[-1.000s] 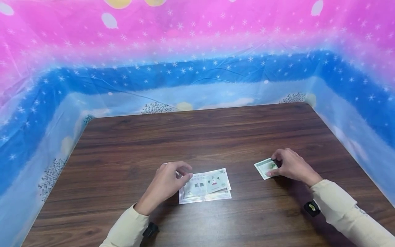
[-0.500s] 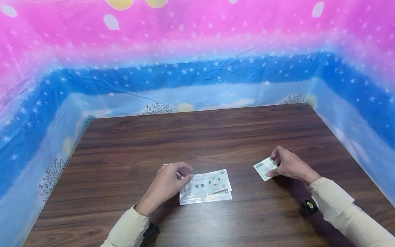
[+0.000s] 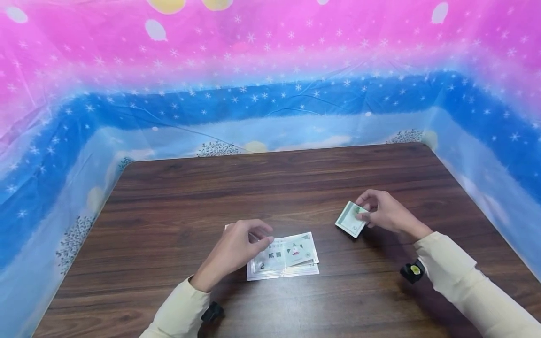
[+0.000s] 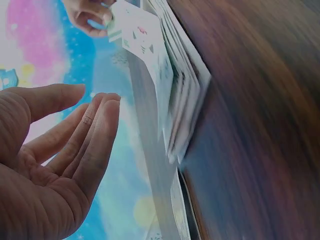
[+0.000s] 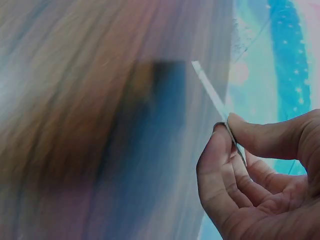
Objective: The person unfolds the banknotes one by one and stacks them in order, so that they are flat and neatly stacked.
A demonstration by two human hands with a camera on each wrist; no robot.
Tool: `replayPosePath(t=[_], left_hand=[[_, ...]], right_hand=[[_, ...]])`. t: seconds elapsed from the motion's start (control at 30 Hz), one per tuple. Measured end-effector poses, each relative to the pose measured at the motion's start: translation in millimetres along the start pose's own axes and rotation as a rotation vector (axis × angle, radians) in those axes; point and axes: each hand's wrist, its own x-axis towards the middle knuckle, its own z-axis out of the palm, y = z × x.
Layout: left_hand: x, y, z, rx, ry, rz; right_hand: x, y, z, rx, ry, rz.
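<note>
My right hand [image 3: 390, 213] pinches a small square card [image 3: 351, 219] with a pale face and a grey-green band. In the right wrist view that card [image 5: 210, 89] shows edge-on as a thin white strip between thumb and forefinger [image 5: 215, 155], above the table. My left hand [image 3: 238, 249] hovers at the left end of a stack of printed white leaflets [image 3: 300, 250]. Its thumb [image 4: 60, 99] stands apart from the fingers, with nothing between them. The top leaflet carries a small drawing and two dark square codes, and it slants up off the layers below.
A dark wood-grain table [image 3: 211, 192] lies under both hands. A white corner [image 3: 227, 226] peeks out behind the left hand. Pink and blue snowflake-printed cloth [image 3: 270, 94] hangs around the table's back and sides. Each wrist wears a black band.
The right hand has moved left and away from the person with the card, which has turned and is raised from the tabletop. The left hand has shifted slightly right over the stack.
</note>
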Motion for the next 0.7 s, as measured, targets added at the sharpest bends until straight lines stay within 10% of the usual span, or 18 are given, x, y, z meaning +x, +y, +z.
replayPosePath(t=[0.3,0.7], left_hand=[[4.5,8.4,10.0,-0.12,-0.07,0.028],[18.4,11.8,26.8,-0.401,-0.083,-0.052]], right_hand=[[8.4,-36,20,0.204,-0.101,0.006],[19.5,-66,61,0.21,-0.3,-0.076]])
